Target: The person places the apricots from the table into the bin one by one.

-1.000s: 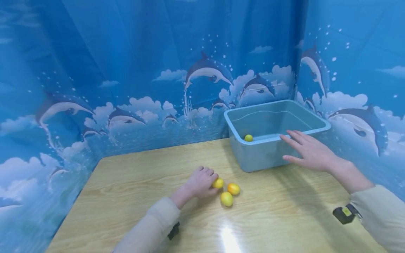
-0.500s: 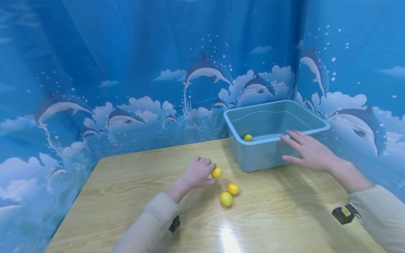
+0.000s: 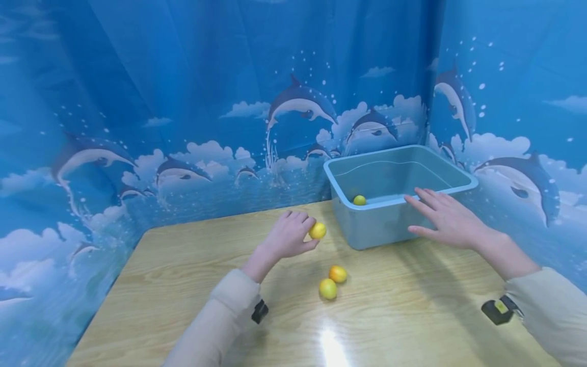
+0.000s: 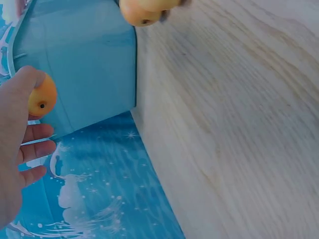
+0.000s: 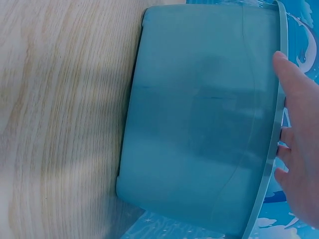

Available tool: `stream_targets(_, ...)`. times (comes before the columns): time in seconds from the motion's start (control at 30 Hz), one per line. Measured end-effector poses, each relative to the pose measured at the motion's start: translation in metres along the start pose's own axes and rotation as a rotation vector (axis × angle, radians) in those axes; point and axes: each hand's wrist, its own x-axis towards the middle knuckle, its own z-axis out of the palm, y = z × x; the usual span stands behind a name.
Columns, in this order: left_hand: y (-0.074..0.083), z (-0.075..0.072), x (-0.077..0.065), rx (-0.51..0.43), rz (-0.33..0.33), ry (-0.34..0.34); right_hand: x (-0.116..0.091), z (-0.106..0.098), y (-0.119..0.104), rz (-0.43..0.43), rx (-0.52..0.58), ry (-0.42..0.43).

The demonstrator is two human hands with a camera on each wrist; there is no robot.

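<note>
My left hand [image 3: 292, 233] pinches a small round yellow-orange fruit [image 3: 318, 230] between thumb and fingers, raised above the table just left of the bin. Its dark stem spot faces the camera in the left wrist view, where the fruit [image 4: 44, 95] shows beside the thumb. Two similar fruits, a yellow one [image 3: 327, 289] and an orange-yellow one [image 3: 338, 274], lie side by side on the table. A blue-grey plastic bin [image 3: 376, 227] stands at the back right with one yellow fruit [image 3: 359, 200] inside. My right hand [image 3: 451, 220], fingers spread and straight, hovers at the bin's front rim; contact is unclear.
The wooden table [image 3: 197, 265] runs back to a blue dolphin-print curtain [image 3: 192, 102] behind and to the right. Close behind the bin hangs that curtain. Each wrist carries a small black camera, such as the right one [image 3: 497, 312].
My left hand has lifted one fruit off the table, away from the other two, and moved it up toward the bin's left side. The right hand has stayed nearly still.
</note>
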Motion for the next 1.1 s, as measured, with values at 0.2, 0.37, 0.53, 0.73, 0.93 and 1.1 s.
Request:
stream_targets(0.2,0.001,-0.009,0.012,0.001,-0.015,0.011,0.000,0.000,0.000,0.001,-0.012,-0.005)
stream_targets(0.37,0.003,-0.019,0.027,0.014,-0.044,-0.008,-0.001,0.001,0.001,-0.007,-0.010,0.002)
stream_targets(0.53,0.003,-0.030,0.044,0.030,-0.063,-0.020,-0.001,0.000,0.001,-0.020,-0.014,0.002)
stream_targets(0.73,0.001,-0.043,0.063,0.028,-0.108,-0.049,0.000,0.001,0.002,-0.021,-0.011,0.007)
stream_targets(0.93,0.000,-0.048,0.080,0.017,-0.150,-0.109,0.000,0.003,0.003,-0.027,-0.003,0.019)
stream_targets(1.1,0.003,-0.049,0.093,0.008,-0.156,-0.138,0.000,0.004,0.004,-0.026,-0.001,0.011)
